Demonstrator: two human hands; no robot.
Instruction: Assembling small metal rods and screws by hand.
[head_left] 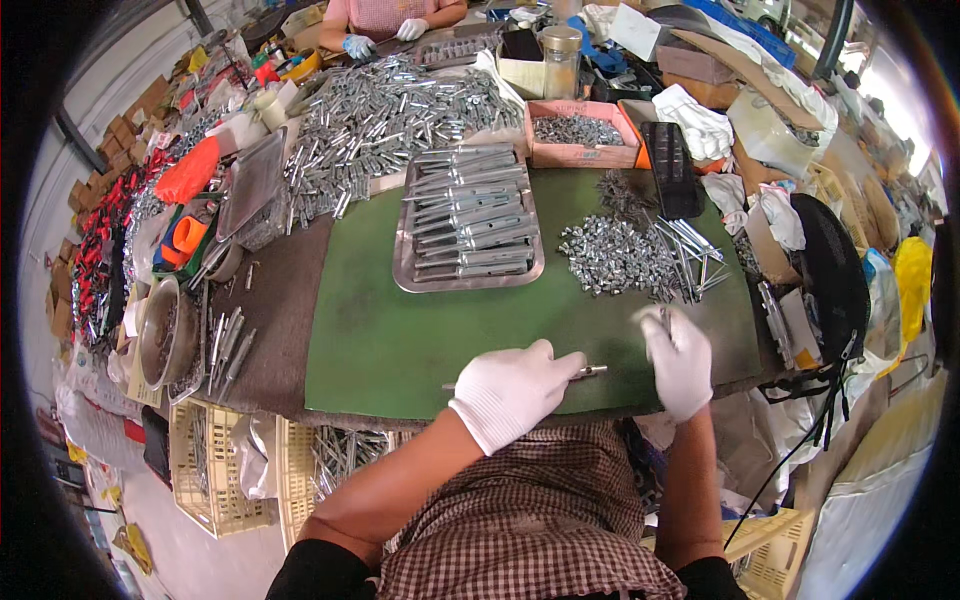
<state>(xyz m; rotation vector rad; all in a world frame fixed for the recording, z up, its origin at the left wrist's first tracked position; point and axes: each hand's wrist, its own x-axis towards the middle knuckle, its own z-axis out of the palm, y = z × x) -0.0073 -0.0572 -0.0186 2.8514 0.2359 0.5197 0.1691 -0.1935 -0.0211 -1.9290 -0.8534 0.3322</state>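
My left hand (512, 393), in a white glove, is closed around a slim metal rod (592, 371). One end of the rod sticks out past my fingers to the right, and a thin tip shows on the left. Off to the right, my gloved right hand (682, 362) has thumb and fingertips pinched together just in front of a pile of small silver metal fittings (615, 255). Slight blur hides what sits in that pinch. Several long metal pins (688, 252) lie beside the fittings. Behind my hands, a steel tray (402, 270) holds stacked metal shafts (470, 220).
A green mat (350, 350) covers the bench before me. Heaped metal tubes (400, 110) lie at the back. A pink box (585, 155) of small parts and a black case (673, 170) stand back right; a metal bowl (168, 330) stands left. Another gloved person sits opposite.
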